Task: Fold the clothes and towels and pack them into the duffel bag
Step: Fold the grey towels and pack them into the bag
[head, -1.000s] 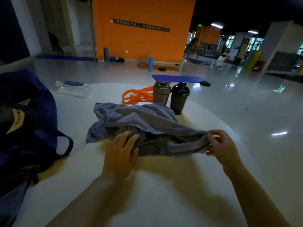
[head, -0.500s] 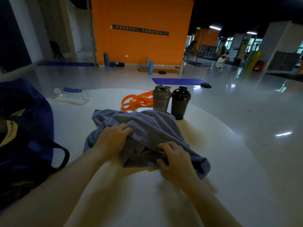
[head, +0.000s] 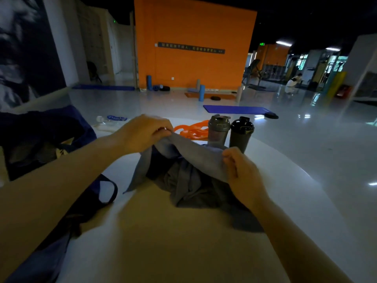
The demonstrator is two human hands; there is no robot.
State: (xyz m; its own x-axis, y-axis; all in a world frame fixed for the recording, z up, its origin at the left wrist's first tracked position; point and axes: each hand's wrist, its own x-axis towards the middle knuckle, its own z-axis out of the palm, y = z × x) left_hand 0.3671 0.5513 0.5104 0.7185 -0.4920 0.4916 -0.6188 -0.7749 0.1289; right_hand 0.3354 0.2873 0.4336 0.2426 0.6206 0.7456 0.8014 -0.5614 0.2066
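- grey-blue cloth, a towel, was pinched along its upper edge by both hands and lifted clear of the table at that edge.
- left hand: fingers curled closed, nipping one end of the raised edge, held higher and farther out.
- right hand: thumb and fingers curled round the other end, lower and nearer.
- the edge ran taut between the hands; the remainder hung in loose folds and rested bunched on the white tabletop below.
- a dark blue duffel bag stood at the left of the table, one strap loop lying just beside the towel.
- behind the towel: two dark shaker bottles side by side, an orange resistance band and a clear plastic bottle lying flat.
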